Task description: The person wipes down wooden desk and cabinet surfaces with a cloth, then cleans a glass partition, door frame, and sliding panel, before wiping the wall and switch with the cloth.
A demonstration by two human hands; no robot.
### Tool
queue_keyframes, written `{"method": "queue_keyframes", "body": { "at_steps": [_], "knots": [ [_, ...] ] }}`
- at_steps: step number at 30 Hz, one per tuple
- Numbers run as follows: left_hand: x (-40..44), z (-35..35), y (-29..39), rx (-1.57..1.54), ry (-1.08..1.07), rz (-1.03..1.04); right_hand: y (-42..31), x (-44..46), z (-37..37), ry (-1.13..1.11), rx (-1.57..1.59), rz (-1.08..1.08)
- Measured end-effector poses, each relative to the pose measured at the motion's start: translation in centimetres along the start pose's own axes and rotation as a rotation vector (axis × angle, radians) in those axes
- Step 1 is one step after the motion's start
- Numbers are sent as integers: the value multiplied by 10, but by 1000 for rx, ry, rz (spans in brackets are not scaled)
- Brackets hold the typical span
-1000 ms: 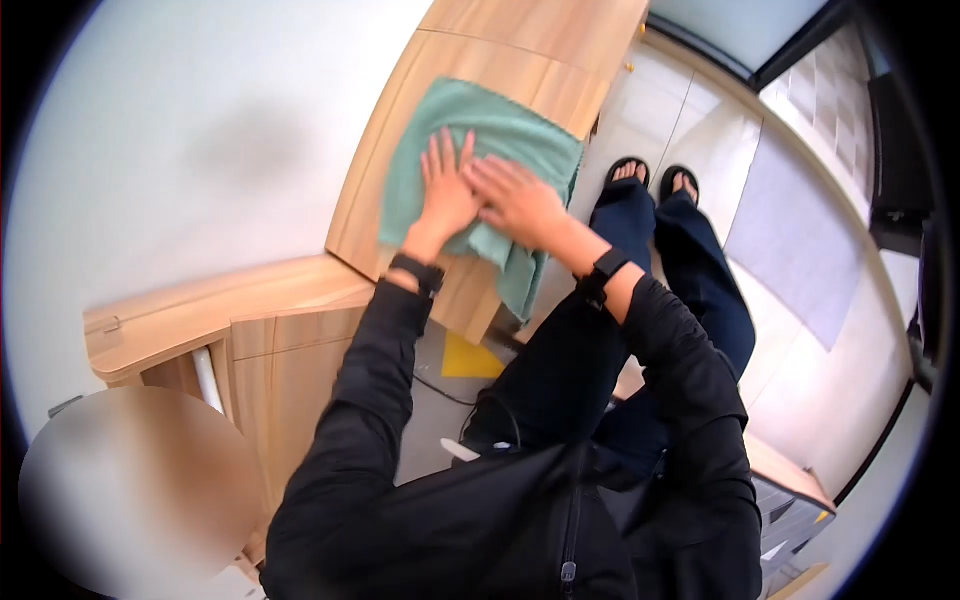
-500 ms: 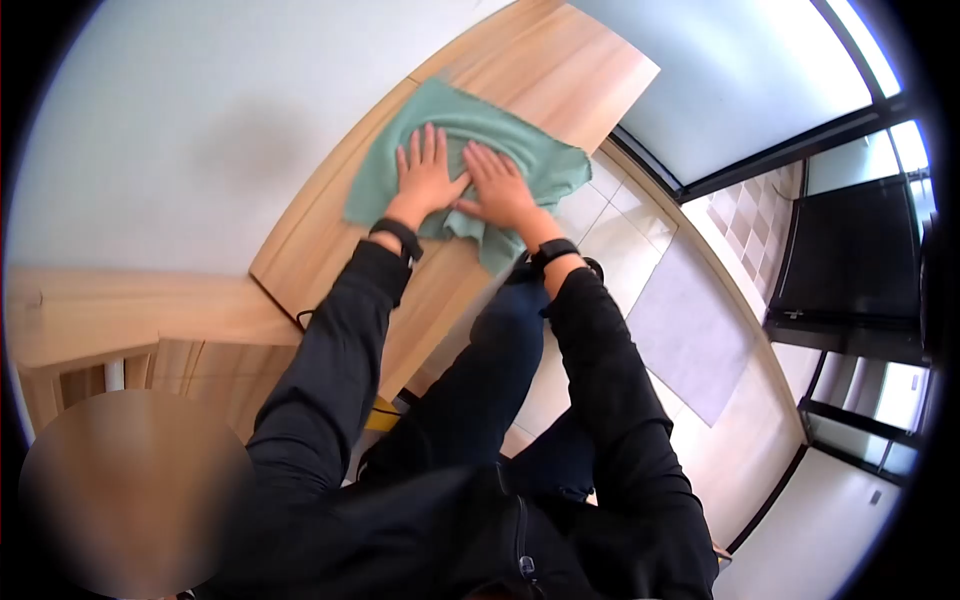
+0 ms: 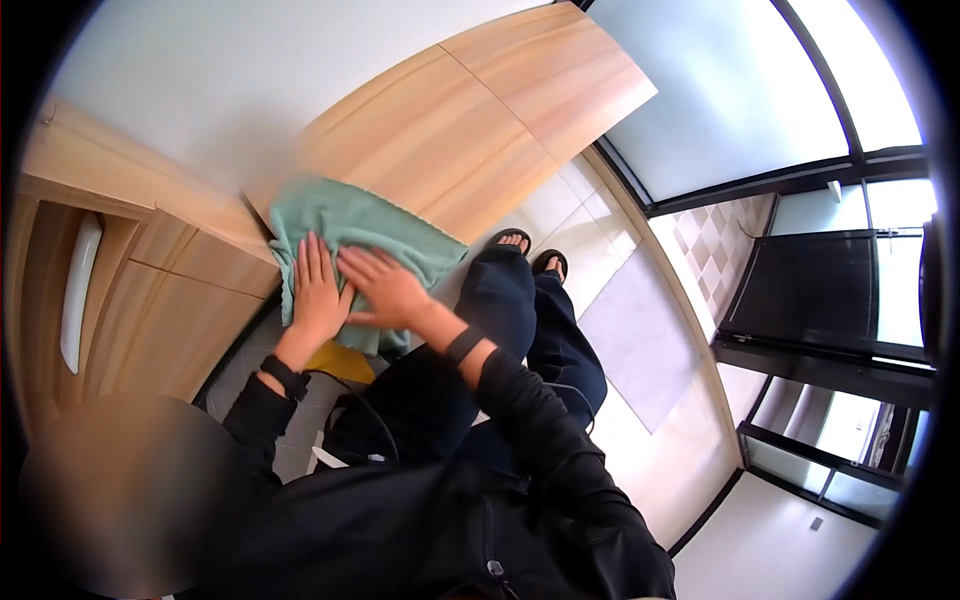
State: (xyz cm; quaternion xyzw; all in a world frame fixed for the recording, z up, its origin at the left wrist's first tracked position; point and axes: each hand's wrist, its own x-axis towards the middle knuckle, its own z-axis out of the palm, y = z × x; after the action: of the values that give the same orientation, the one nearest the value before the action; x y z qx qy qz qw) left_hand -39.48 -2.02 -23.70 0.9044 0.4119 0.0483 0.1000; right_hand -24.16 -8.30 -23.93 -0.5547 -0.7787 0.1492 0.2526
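A green cloth (image 3: 410,235) lies spread over the near end of the light wooden top (image 3: 470,130), part of it drooping past the edge. My left hand (image 3: 318,298) rests flat on the cloth with its fingers stretched out. Just to its right, my right hand (image 3: 388,288) also presses flat on the cloth, fingers extended and slightly blurred. The two thumbs are close together. Beneath the hands, the cloth is creased.
A wooden cabinet (image 3: 200,290) adjoins the top at the left. Something yellow (image 3: 342,362) and a dark cable (image 3: 375,420) are below the hands. A grey mat (image 3: 645,340) lies on the tiled floor, near glass partitions (image 3: 730,90).
Both hands and the cloth have moved down and left in the view, to the near end of the top. More of the wooden surface and my feet now show.
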Motion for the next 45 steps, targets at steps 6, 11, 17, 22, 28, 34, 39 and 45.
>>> {"method": "queue_keyframes", "body": {
  "at_steps": [6, 11, 17, 22, 28, 34, 39, 45],
  "knots": [
    [146, 16, 62, -3, 28, 246, 120, 3, -76, 100, -85, 116],
    [311, 27, 137, 97, -103, 376, 237, 7, -154, 201, -295, 293],
    [455, 36, 209, 167, -249, 383, 348, 20, -218, 219, -398, 509],
    [486, 49, 232, 76, -247, 293, 386, 22, -224, 275, -472, 586],
    [420, 36, 204, 103, -357, 297, 323, 12, -188, 327, -415, 542],
    [246, 36, 107, 59, -279, 266, 165, 1, -78, 220, -249, 639],
    [87, 34, 25, 85, -43, 394, 40, -17, 4, 264, -244, 409],
    [2, 18, -15, 15, -49, 387, -31, -23, 28, -5, -269, 314]
  ]
}}
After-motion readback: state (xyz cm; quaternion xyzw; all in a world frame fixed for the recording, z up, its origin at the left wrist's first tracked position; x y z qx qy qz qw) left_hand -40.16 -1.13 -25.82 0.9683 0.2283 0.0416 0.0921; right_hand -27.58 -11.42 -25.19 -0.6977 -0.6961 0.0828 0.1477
